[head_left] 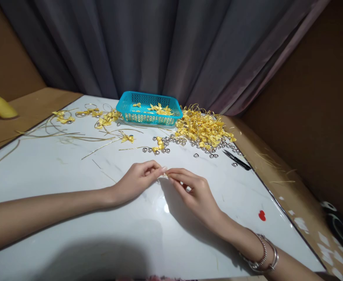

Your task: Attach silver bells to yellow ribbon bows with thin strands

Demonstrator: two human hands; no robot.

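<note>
My left hand [143, 177] and my right hand [197, 191] meet fingertip to fingertip above the middle of the white tabletop [80, 230]. Each is closed in a pinch. Between the tips shows a tiny yellowish bit, mostly hidden by the fingers and too small to name. Just beyond my hands lie yellow ribbon bows [159, 144] among small shiny silver rings [167, 150]. A single yellow bow [127, 137] with a golden cord trailing from it rests farther left.
A turquoise plastic basket [152, 117] holding some yellow bows stands at the back, beside a heap of bows [202, 125]. Black thread snips [237, 160] lie at the right edge. Golden cords [66, 134] spread leftward. A red heart-shaped piece [262, 215] lies front right.
</note>
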